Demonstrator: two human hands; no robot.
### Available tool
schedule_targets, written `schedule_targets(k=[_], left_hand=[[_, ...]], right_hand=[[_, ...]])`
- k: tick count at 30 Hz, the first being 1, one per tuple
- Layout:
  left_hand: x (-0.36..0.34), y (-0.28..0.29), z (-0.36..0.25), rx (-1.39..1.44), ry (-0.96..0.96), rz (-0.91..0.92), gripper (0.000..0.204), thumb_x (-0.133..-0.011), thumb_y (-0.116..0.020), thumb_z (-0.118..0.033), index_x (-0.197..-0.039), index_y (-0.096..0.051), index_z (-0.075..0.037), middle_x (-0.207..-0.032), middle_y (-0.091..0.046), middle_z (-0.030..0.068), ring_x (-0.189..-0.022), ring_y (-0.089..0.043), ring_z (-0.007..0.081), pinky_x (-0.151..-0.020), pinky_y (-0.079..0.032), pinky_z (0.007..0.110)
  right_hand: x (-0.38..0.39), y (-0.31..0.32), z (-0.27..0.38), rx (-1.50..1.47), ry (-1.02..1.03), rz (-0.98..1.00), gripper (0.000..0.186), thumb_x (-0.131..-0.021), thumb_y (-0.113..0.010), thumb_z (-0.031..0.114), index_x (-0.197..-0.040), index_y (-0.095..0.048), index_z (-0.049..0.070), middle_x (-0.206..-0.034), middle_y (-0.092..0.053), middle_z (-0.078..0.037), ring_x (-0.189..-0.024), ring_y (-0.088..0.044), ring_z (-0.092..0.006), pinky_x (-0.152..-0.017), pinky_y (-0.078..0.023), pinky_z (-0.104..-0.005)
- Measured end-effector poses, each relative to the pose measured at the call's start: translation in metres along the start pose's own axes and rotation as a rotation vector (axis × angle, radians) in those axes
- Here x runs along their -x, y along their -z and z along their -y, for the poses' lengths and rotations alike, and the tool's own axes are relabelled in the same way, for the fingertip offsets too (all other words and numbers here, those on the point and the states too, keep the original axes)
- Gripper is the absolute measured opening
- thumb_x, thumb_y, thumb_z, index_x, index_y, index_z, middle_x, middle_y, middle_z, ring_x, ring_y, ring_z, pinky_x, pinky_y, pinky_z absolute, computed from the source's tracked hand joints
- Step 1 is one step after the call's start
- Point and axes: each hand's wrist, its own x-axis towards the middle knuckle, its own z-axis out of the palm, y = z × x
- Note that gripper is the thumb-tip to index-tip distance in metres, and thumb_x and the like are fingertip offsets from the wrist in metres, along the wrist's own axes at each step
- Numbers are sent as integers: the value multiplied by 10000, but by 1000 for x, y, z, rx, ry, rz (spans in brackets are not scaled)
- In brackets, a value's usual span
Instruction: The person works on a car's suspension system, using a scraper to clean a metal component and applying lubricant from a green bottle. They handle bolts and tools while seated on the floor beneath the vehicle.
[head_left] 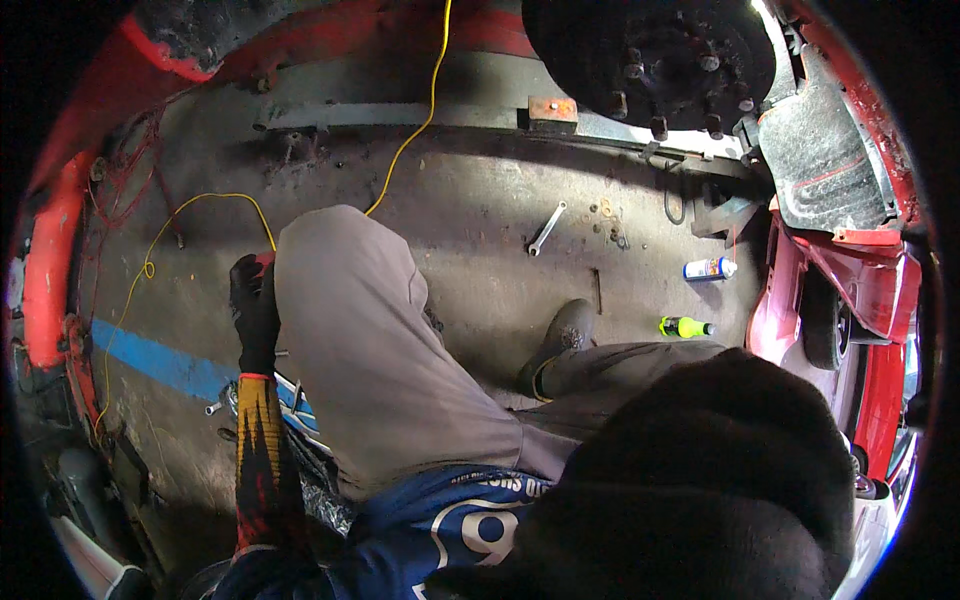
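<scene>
My left hand (256, 312), in a black glove, is beside my raised knee in grey trousers (350, 300). Its fingers curl closed, partly hidden by the knee. A small red patch (265, 258) shows at the fingertips, where a yellow cord (230, 196) meets them; what the hand holds is unclear. My right hand does not show; a large dark fabric shape (690, 480) covers the lower right. Beyond my boot (568, 328), a combination wrench (547, 229) lies on the concrete floor. Above it hangs a dark wheel hub with studs (680, 62).
At right are a white-and-blue can (708, 269), a lime-yellow bottle (686, 327), a thin rod (598, 291) and small washers (606, 208). Red vehicle bodywork (62, 260) borders the left. A metal beam (400, 117) crosses behind; metal tools (225, 402) sit by my left forearm.
</scene>
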Motion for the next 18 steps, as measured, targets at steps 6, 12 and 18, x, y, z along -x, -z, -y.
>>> schedule_targets(k=[6, 12, 18], left_hand=[[19, -20, 6, 431, 243, 59, 481, -1077, -415, -409, -1379, -516, -48, -1402, -537, 94, -1261, -519, 248, -1101, -392, 432], [22, -38, 2, 566, 366, 89, 501, -1082, -394, -429, -1390, -513, -52, -1424, -530, 95, -1283, -509, 260, -1123, -380, 444], [15, -46, 6, 446, 302, 101, 494, -1060, -431, -412, -1385, -519, -52, -1401, -543, 107, -1261, -524, 274, -1102, -395, 450]], right_hand=[[2, -37, -12, -66, -27, 5, 339, -848, -714, 197, -1166, -638, 105, -962, -661, -122, -742, -687, -318, -614, -563, -403], [11, -54, -17, -132, -70, -5, 326, -845, -725, 195, -1146, -648, 95, -954, -671, -124, -751, -693, -314, -625, -567, -402], [18, -65, -15, -182, -78, -13, 313, -843, -737, 193, -1126, -659, 85, -947, -680, -125, -759, -699, -311, -637, -571, -400]])
